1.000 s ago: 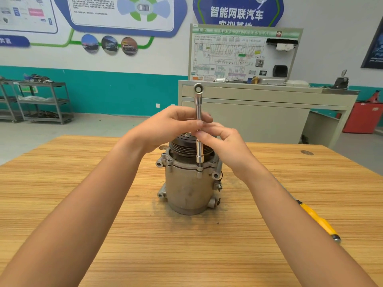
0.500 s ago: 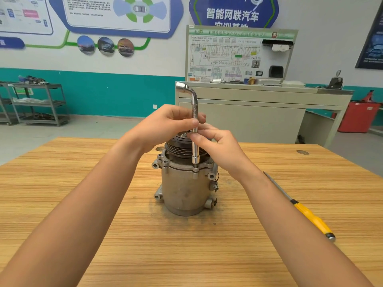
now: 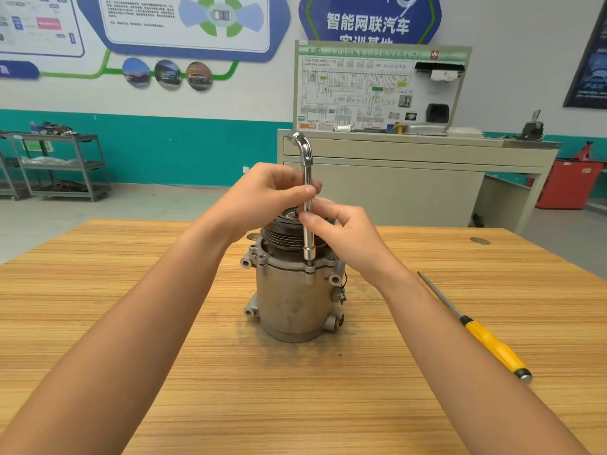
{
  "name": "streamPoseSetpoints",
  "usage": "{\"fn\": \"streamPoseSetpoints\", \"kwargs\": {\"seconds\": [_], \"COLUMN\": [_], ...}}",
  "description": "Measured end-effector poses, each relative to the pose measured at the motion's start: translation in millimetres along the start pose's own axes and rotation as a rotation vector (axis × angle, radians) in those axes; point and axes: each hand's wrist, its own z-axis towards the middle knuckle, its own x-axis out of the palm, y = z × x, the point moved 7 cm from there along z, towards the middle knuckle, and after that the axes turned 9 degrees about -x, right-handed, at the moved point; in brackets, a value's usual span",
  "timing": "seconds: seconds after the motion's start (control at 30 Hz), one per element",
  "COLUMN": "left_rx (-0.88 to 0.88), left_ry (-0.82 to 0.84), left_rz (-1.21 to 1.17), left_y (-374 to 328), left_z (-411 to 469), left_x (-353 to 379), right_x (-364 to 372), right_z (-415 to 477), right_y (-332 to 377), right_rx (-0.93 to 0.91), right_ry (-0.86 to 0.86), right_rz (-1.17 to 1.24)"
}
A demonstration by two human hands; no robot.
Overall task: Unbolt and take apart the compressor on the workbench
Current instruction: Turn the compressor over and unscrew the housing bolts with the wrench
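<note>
The compressor [image 3: 290,300] stands upright, pulley end up, near the middle of the wooden workbench [image 3: 164,323], with an L-shaped socket wrench [image 3: 307,198] set vertically on a bolt at its upper flange. The left hand [image 3: 262,195] pinches the upper shaft and the right hand [image 3: 341,231] pinches just below, apparently to keep the socket square while twirling it. A yellow-handled screwdriver [image 3: 486,339] lies well apart to the right.

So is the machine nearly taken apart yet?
Not yet. Nothing looks removed: the compressor stands whole. The left hand and right hand hold the wrench upright on a bolt at its rim. Remaining: the bolts out and the parts separated.
</note>
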Motion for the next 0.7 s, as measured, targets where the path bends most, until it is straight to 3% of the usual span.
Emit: {"fn": "streamPoseSetpoints", "kwargs": {"seconds": [0.13,0.37,0.57,0.7], "left_rx": [0.053,0.044,0.074,0.102], "left_ry": [-0.182,0.045,-0.219,-0.225], "left_rz": [0.084,-0.003,0.071,-0.009], "left_y": [0,1,-3,0], "left_z": [2,-1,-1,-5], "left_x": [-5,3,-2,-8], "right_x": [-5,1,-6,-7], "right_z": [-2,3,0,0], "right_y": [8,11,19,24], "right_rx": [-0.068,-0.071,-0.086,-0.078], "right_ry": [-0.122,-0.002,-0.172,-0.218], "right_rz": [-0.111,-0.051,-0.129,-0.011]}}
